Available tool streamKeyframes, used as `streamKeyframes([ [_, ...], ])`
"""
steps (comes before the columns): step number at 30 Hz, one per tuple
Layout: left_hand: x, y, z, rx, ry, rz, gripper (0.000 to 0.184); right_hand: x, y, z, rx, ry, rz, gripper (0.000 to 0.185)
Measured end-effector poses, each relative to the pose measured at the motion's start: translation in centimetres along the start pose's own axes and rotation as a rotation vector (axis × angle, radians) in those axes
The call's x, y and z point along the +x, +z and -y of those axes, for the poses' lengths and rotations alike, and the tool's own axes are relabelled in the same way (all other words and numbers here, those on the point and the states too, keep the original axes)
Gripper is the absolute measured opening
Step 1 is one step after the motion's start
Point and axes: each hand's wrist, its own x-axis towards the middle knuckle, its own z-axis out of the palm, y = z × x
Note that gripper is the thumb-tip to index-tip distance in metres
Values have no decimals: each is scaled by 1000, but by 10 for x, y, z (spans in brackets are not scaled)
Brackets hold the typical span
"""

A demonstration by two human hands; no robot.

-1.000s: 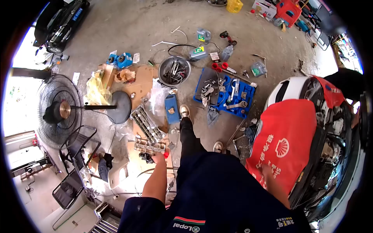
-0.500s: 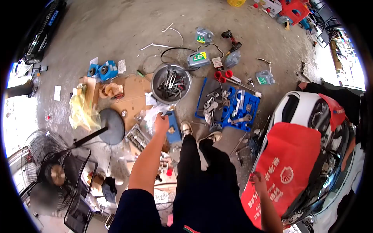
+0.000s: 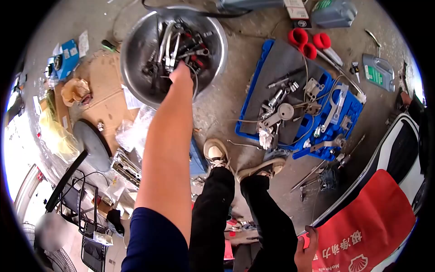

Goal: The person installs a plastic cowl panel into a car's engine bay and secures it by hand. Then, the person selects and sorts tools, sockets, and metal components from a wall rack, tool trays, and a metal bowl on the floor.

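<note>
My left hand (image 3: 180,74) reaches down into a steel bowl (image 3: 129,75) and touches the hand tools in it. Shiny wrenches (image 3: 168,47) lie just beyond its fingertips. The fingers are largely hidden, so I cannot make out whether they grip anything. Down at the right, my right hand (image 3: 307,249) rests at the edge of a red fender cover (image 3: 371,222) draped over a car. Its thumb and finger are apart, and I see nothing held.
A blue tool case (image 3: 242,122) with metal parts lies right of the bowl. Red-ended cylindrical items (image 3: 299,38) and a grey jug (image 3: 378,72) stand beyond it. Cardboard (image 3: 102,81), a yellow plastic bag (image 3: 56,131) and a round stand base (image 3: 93,143) are at left.
My view has leaned down and closer to the bowl. My left hand has moved forward from above the plastic bag into the bowl. My right hand has come down to the red cover's edge.
</note>
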Motion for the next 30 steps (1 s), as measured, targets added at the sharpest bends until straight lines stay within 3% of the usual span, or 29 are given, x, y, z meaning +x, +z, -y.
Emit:
streamKeyframes([
  [2, 5, 16, 2, -105, -83, 0, 51, -1, -5, 5, 2, 16, 14, 38],
  [4, 11, 25, 2, -214, -131, -60, 64, -6, -3, 5, 18, 21, 17, 37],
  [7, 6, 23, 4, -270, -139, -70, 62, -20, 6, -1, 86, 81, 8, 37],
  [8, 7, 19, 5, -447, -178, 9, 56, -23, 10, -2, 133, 146, 60, 37],
  [9, -4, 10, 6, -361, -110, -31, 50, -25, 16, 0, 182, 211, 116, 37],
  [11, -15, -10, 12, -196, 56, -124, 40, -22, 26, 3, 158, 144, 30, 33],
  [13, -16, -39, 28, 142, 550, -356, 35, -22, 31, 5, 153, -33, -18, 33],
  [14, 2, -59, 36, 121, 674, -282, 22, -22, 33, 6, 142, -53, -13, 32],
  [15, -50, -78, 20, -180, 638, -43, 17, -22, 36, 6, 149, -57, -13, 32],
  [17, -73, -115, 14, -392, 657, 309, 14, -22, 43, 4, 180, -83, -49, 27],
  [19, -113, -145, -7, -523, 413, 532, 13, -22, 54, -5, 226, -97, -69, 24],
  [21, -130, -168, -13, -583, 349, 637, 14, -27, 54, -12, 263, -109, -61, 21],
  [24, -153, -179, -21, -769, 37, 1117, 14, -28, 56, -17, 216, -24, -39, 19],
  [30, -159, -176, -9, -672, 132, 1018, 14, -29, 58, -8, 254, 71, -35, 24],
])
